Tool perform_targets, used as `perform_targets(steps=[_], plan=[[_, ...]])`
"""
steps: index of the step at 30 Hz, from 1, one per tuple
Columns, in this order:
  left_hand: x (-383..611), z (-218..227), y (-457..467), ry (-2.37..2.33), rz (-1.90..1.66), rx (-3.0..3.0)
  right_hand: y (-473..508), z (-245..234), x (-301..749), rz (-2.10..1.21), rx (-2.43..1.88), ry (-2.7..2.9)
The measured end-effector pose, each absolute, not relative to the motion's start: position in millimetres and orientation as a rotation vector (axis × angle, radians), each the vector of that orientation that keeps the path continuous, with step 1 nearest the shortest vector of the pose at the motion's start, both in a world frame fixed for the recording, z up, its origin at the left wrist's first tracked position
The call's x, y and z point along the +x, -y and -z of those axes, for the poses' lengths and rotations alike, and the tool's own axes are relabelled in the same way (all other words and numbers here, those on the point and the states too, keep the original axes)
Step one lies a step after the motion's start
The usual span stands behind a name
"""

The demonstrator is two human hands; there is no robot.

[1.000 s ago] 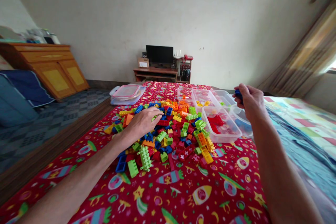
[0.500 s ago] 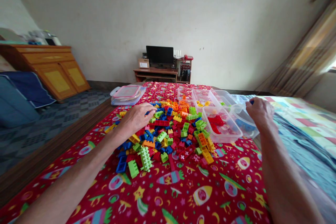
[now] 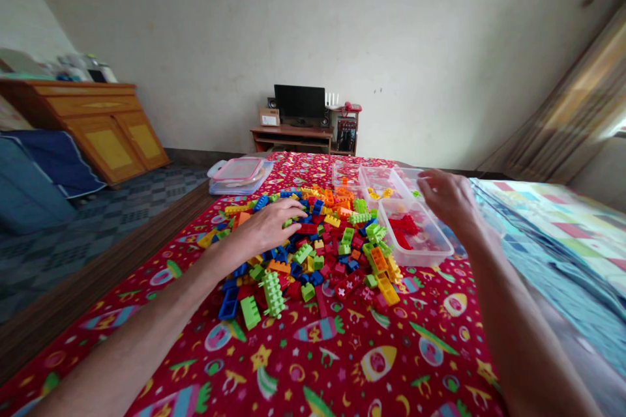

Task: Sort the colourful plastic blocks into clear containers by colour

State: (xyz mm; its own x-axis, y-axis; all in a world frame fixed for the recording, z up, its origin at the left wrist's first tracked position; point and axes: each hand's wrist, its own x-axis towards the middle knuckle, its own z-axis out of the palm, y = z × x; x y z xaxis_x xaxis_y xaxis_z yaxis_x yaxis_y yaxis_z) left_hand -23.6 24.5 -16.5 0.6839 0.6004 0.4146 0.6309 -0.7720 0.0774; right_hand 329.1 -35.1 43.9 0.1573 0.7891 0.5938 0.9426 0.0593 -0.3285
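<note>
A mixed pile of toy building bricks [image 3: 332, 254] in blue, green, red, yellow and orange lies on a red patterned tablecloth. Over its left part rests my left hand [image 3: 274, 225], fingers stretched and thumb apart, fingertips touching bricks. I make out no brick in its grasp. My right hand [image 3: 448, 197] hovers above the clear plastic boxes on the right, fingers loosely apart and apparently holding nothing. Below and left of it stands a clear box [image 3: 425, 259] with red bricks inside. Another clear box [image 3: 384, 174] behind holds a few yellow bricks. My right arm partly hides the rightmost box.
Stacked lids [image 3: 238, 171], one with a pink rim, lie at the table's far left. Beyond the table stands a desk [image 3: 293, 132] with a monitor [image 3: 299, 101]. To the right is a bed with a checked cover [image 3: 552, 199].
My right hand has moved left from the rightmost box, and the blue brick it held no longer shows. My left hand has shifted slightly right, its fingers now more spread.
</note>
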Motion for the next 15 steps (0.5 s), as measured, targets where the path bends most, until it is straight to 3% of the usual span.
perform_targets(steps=[6, 15], plan=[[-19.9, 38.2, -25.7, 0.898, 0.475, -2.862, 34.3, -11.6, 254.3, -0.102, -1.428, 2.161], [-14.6, 34.4, -20.0, 1.075, 0.45, -2.756, 31.0, 41.4, 234.0, -0.15, -1.295, 2.445]])
